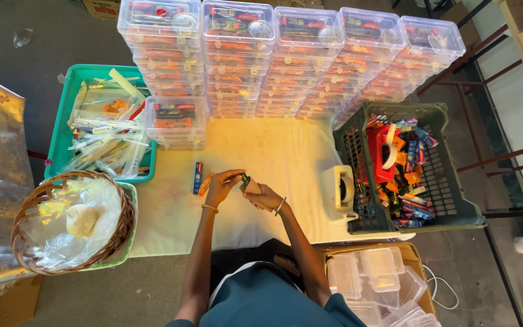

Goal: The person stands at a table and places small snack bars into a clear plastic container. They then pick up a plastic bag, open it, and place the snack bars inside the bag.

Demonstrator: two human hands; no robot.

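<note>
My left hand (222,185) and my right hand (263,195) meet over the cream tablecloth (273,151), both closed around a small dark packet (246,180) with a tan piece under it. A blue tube-like packet (198,177) and an orange packet (205,183) lie on the cloth just left of my left hand. A bangle sits on each wrist.
Stacks of clear lidded boxes (286,54) line the back. A green tray (68,130) of wrapped items sits left, a wicker basket (28,242) with plastic bags front left. A grey crate (449,200) of packets and a tape dispenser (339,192) stand right; a carton of empty boxes (376,278) lies below.
</note>
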